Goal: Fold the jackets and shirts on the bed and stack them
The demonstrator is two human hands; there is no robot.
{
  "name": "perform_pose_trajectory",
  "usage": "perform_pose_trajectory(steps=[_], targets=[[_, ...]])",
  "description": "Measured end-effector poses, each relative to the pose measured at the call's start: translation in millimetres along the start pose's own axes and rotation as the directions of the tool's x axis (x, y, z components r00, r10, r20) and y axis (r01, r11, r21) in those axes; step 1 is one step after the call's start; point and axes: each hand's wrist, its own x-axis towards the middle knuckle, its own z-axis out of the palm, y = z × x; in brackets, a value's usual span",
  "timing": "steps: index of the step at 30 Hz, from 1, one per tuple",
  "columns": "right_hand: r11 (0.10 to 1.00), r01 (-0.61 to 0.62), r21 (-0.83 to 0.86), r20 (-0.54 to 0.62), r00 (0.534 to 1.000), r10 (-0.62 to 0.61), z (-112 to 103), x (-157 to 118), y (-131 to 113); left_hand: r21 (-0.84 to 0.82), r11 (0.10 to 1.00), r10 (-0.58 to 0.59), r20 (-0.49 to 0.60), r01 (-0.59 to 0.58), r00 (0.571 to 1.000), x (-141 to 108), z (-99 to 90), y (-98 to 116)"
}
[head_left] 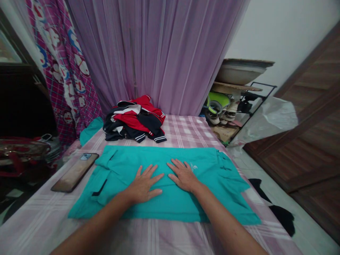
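Note:
A teal shirt (170,210) lies spread on the checked cloth, its sides folded in and a small white logo on its right half. Both of my hands rest on top of it, palms down. My left hand (143,186) is open near the shirt's middle, fingers spread. Just to its right, my right hand (184,176) lies open too, its fingers pointing toward the left and away from me. Neither hand grips the fabric. Dark trim shows on the folded part at the left.
Beyond the shirt is a heap of red, navy and white clothes (136,120). A phone (75,173) lies to the left on the pink checked cloth (183,129). Purple curtains (159,53) hang behind. A shoe rack (249,117) stands at the right, near a wooden door (305,148).

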Motion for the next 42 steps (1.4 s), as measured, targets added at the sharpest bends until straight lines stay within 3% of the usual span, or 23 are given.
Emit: perform_pose_trajectory(steps=[3, 6, 8, 11, 16, 21, 23, 26, 30, 33, 36, 39, 42], targets=[[0.999, -0.034, 0.020, -0.041, 0.999, 0.035, -16, 6, -8, -0.036, 0.998, -0.044, -0.050, 0.042, 0.998, 4, -14.9, -9], [1.000, -0.022, 0.015, -0.144, 0.989, 0.024, -21, 17, -22, 0.067, 0.982, -0.153, -0.259, 0.175, 0.954, 13, -21.9, -24], [1.000, -0.002, -0.003, -0.168, 0.986, 0.002, -17, 24, -29, 0.151, 0.943, -0.226, -0.362, 0.297, 0.904, 18, -18.2, -35], [0.999, -0.021, -0.026, -0.115, 0.993, 0.018, -3, 31, -27, 0.184, 0.904, -0.303, -0.359, 0.385, 0.883, 21, -6.4, -44], [0.977, -0.188, -0.102, -0.070, 0.981, 0.182, 8, 22, 19, 0.162, 0.906, -0.336, -0.285, 0.390, 0.898, 21, 1.3, -45], [0.847, -0.493, -0.197, -0.137, 0.870, 0.474, 4, -9, 86, 0.115, 0.920, -0.336, -0.261, 0.375, 0.905, 23, -0.3, -47], [0.821, -0.529, -0.214, -0.146, 0.848, 0.509, 0, -17, 99, 0.097, 0.923, -0.336, -0.268, 0.372, 0.903, 21, -3.9, -54], [0.817, -0.544, -0.193, -0.128, 0.839, 0.528, -10, -17, 96, 0.144, 0.919, -0.298, -0.360, 0.368, 0.884, 12, -15.9, -74], [0.890, -0.446, -0.099, -0.202, 0.885, 0.421, -26, 5, 57, 0.250, 0.858, -0.269, -0.526, 0.449, 0.807, -2, -27.8, -113], [0.970, -0.240, -0.046, -0.220, 0.949, 0.224, -30, 27, 25, 0.233, 0.820, -0.366, -0.488, 0.522, 0.793, -5, -22.7, -131], [0.992, -0.117, -0.052, -0.184, 0.977, 0.106, -25, 40, 21, 0.225, 0.815, -0.412, -0.423, 0.534, 0.807, -3, -15.1, -136], [0.943, -0.319, -0.091, -0.140, 0.942, 0.305, -14, 38, 56, 0.225, 0.805, -0.438, -0.401, 0.549, 0.805, -2, -13.7, -135], [0.823, -0.551, -0.134, -0.210, 0.828, 0.520, -8, 25, 105, 0.211, 0.806, -0.449, -0.392, 0.554, 0.803, -2, -14.4, -133]])
